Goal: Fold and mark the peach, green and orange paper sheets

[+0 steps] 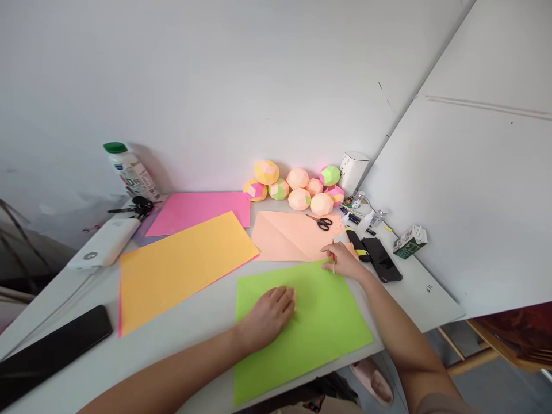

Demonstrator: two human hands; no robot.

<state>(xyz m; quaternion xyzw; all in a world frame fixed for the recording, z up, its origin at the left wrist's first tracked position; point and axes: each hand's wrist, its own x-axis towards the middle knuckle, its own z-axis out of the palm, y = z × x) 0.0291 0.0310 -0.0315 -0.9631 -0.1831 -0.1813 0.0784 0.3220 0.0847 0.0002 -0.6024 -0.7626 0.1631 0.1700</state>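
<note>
My left hand (269, 313) lies flat on a sheet of light green paper (319, 339) near the table's front edge. A sliver of peach colour shows at its fingertips, mostly hidden under the fingers. At the sheet's upper right corner, my right hand (342, 261) pinches a slim red-and-white pencil (333, 261) held nearly upright. Just beyond that hand is a creased peach sheet (280, 236), with black-handled scissors (321, 222) lying open on it.
Faceted paper balls (298, 198) are piled against the wall. Yellow paper (185, 264) and pink paper (207, 210) lie left. To the right are a cutter (357, 244), a phone (382, 260) and a small carton (409, 241). A bottle (133, 172) and a black slab (56, 353) are far left.
</note>
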